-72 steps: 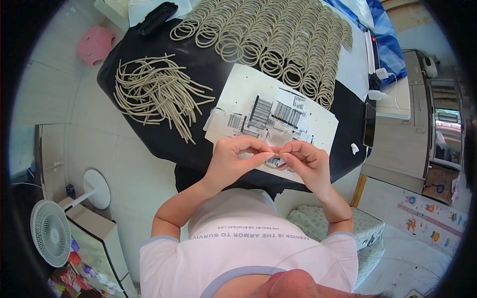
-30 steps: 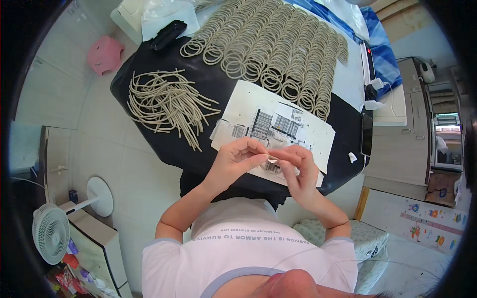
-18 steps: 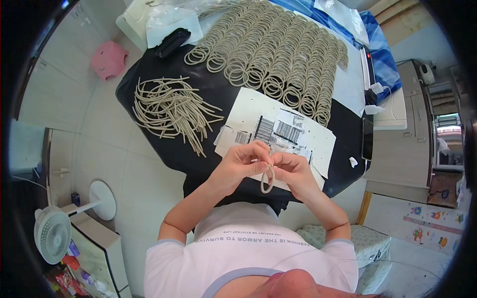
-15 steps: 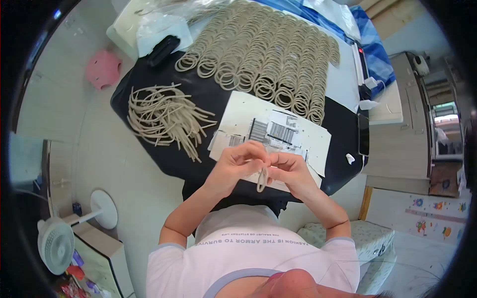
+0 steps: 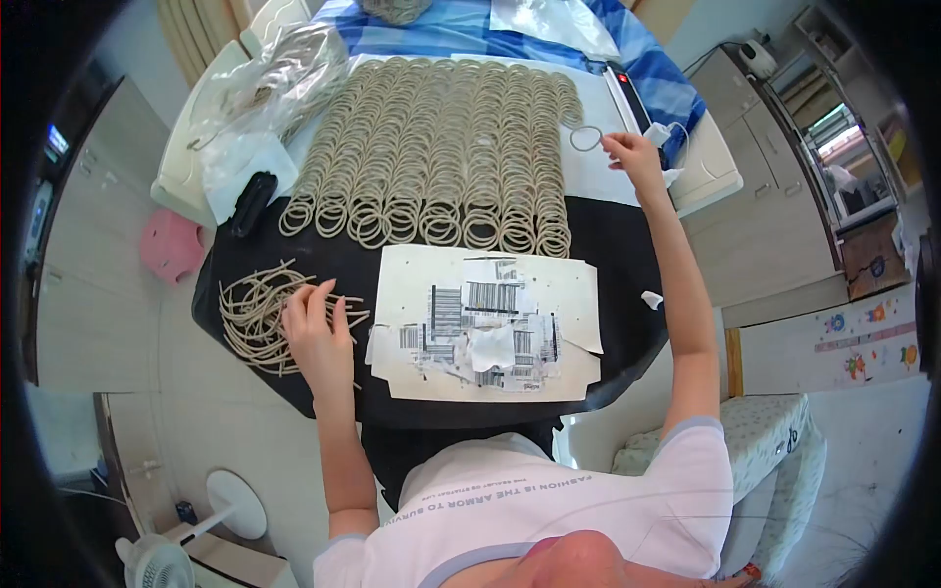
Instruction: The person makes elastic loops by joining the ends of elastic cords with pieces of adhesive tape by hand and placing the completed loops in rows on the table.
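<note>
The right hand (image 5: 635, 165) reaches over the far right of the desk (image 5: 627, 284), its fingers pinching one beige ring (image 5: 586, 150) just beside the short end row of the laid-out rings (image 5: 441, 147). The left hand (image 5: 321, 343) is at the pile of loose cords (image 5: 257, 328), fingers bent and slightly apart; whether they grip a cord, I cannot tell. Between the pile and the desk's right side lies a label-covered board (image 5: 578, 294).

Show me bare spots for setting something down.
Bare: black cloth between the labelled board and the white scrap; white sheet beside the ring rows, near the right hand and held ring. Crowded: those rows, and the cord pile, with the left hand at it.
</note>
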Available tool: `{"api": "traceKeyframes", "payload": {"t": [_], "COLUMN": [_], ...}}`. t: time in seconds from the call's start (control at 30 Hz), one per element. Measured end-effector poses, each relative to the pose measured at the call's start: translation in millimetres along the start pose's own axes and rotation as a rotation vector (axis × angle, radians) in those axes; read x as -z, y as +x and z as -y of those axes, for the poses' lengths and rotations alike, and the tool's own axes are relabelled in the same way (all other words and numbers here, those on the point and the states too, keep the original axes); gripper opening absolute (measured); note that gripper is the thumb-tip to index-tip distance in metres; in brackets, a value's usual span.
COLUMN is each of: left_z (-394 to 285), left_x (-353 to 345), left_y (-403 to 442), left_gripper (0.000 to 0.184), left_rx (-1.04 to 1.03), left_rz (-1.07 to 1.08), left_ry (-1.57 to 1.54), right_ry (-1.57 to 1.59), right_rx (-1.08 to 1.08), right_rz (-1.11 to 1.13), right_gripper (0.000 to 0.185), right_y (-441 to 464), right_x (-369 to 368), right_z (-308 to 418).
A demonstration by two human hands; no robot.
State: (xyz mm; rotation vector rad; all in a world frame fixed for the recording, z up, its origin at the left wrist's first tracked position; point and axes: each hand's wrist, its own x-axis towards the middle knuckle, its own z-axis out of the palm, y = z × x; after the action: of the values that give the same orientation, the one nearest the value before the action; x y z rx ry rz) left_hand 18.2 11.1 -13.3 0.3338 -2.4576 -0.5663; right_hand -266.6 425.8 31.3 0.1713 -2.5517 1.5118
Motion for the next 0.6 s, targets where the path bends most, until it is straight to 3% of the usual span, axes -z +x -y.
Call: {"api": "traceKeyframes", "payload": {"t": [0.27,0.5,0.6], "left_z": [-1.3,-4.1,-4.3], "left_x": [-1.1,-2.6,0.7], "left_y": [2.9,2.1,2.4], "left_gripper": [0.019,0.02,0.02], "left_rx": [0.005,0.0,0.008], "left_rz": [0.035,0.026,0.046], "left_ry": [-0.049,-0.014,-0.051], "right_ry": [-0.299,-0.696,-0.682], "right_rx": [0.034,0.044,0.031], "right_rz": [-0.03,-0.199,-0.272], "right_gripper": [0.031,0.031,0.024], "right_y": [87.0,104.4,92.1], "right_x": [-17.1,-36.0,-37.4], "right_z": [-62.0,-63.4,-50.6]}}
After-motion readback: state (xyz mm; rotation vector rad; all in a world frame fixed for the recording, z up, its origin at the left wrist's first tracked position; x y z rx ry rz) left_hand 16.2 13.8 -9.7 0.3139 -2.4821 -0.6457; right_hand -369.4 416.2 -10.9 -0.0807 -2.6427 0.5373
